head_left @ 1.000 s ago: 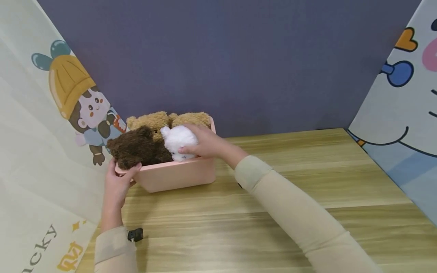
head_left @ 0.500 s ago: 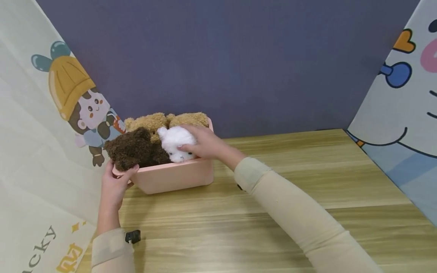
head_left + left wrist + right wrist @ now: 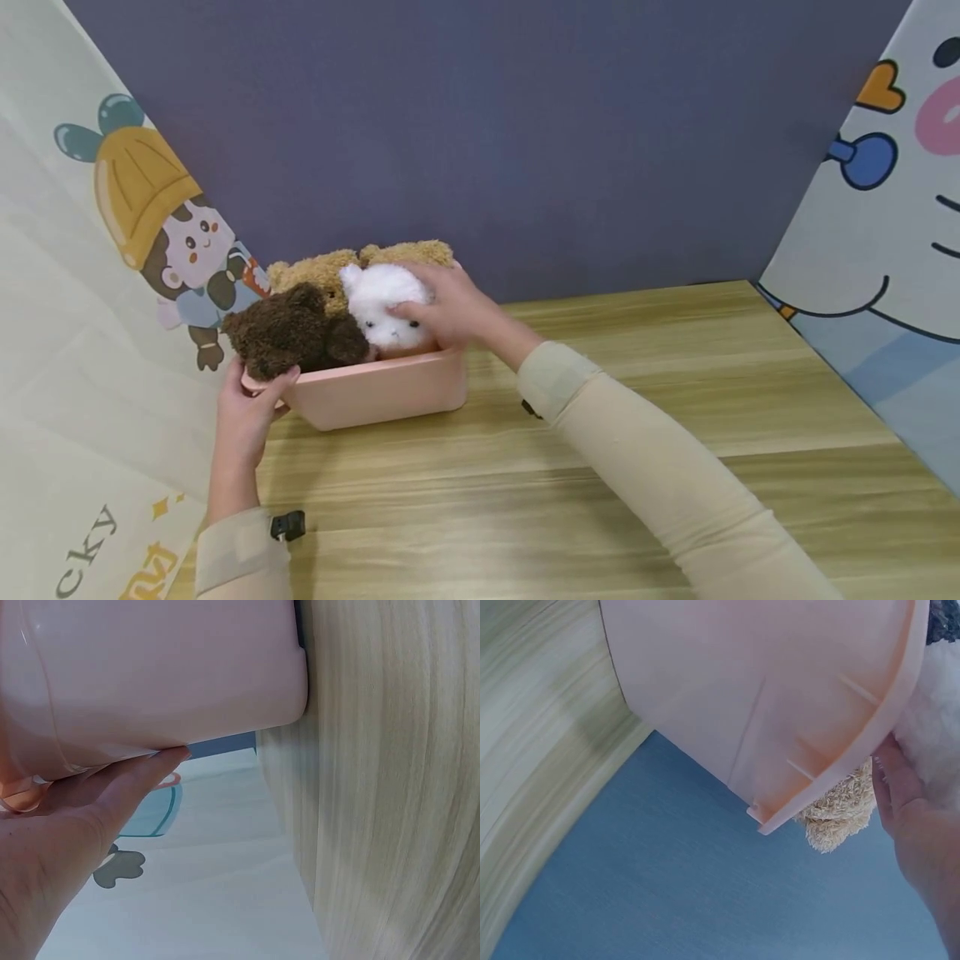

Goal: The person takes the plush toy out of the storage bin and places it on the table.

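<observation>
A pink bin (image 3: 378, 392) stands on the wooden table against the dark back panel, full of plush toys. My left hand (image 3: 246, 408) grips its left end, thumb over the rim; in the left wrist view the fingers lie along the outer wall. My right hand (image 3: 457, 308) holds a white plush toy (image 3: 381, 302) at the bin's front right, thumb across its face and fingers behind its head. The toy's lower part is hidden in the bin. Beside it, a dark brown teddy bear (image 3: 281, 333) leans over the left rim. Two tan plush toys (image 3: 315, 271) sit behind.
The wooden table (image 3: 600, 467) runs to the right and front of the bin. A dark blue-grey panel (image 3: 510, 150) closes off the back. Printed cloth walls (image 3: 90, 333) stand at left and right, the left one close to the bin.
The white plush toy has risen a little and turned its face forward, in my right hand. The bin and my left hand have shifted slightly left in the view.
</observation>
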Tool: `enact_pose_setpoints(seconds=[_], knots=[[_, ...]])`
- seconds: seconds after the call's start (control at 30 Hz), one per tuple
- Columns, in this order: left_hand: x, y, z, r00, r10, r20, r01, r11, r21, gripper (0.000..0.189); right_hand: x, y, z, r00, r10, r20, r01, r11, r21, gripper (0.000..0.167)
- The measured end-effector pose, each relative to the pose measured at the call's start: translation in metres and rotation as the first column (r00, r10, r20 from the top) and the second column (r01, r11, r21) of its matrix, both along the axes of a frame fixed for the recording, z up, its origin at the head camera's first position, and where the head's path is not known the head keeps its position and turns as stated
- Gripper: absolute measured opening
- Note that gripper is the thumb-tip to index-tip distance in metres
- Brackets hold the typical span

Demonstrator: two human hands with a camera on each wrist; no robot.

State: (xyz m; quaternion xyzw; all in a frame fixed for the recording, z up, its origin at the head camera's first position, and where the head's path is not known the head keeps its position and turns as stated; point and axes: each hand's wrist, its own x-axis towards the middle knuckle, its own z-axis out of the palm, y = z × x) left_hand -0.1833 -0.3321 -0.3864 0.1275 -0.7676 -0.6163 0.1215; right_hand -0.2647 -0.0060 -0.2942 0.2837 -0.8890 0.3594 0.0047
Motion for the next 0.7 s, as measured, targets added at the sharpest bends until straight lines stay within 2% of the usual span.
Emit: enact_pose_setpoints(seconds=[0.2,0.37,0.5,0.7], knots=[[0.0,0.0,0.001,1.0,-0.006,0.016,0.007,1.0,-0.005,0.092,0.0,0.006,0.01,1.0,-0.007,0.018,0.007,0.999,-0.044,0.076],[0.001,-0.001,0.001,0.999,-0.015,0.041,0.015,1.0,-0.013,0.095,0.003,0.012,0.021,1.0,0.014,-0.012,-0.015,0.997,-0.07,0.074],[0.0,-0.001,0.001,0.999,-0.012,0.033,0.013,1.0,-0.003,0.095,0.003,0.017,0.029,0.999,0.012,-0.035,-0.016,0.995,-0.099,0.069],[0.0,-0.001,0.0,1.0,-0.01,0.029,0.01,1.0,0.007,0.094,0.003,0.029,0.041,0.999,-0.038,0.036,0.044,0.98,-0.194,0.071]])
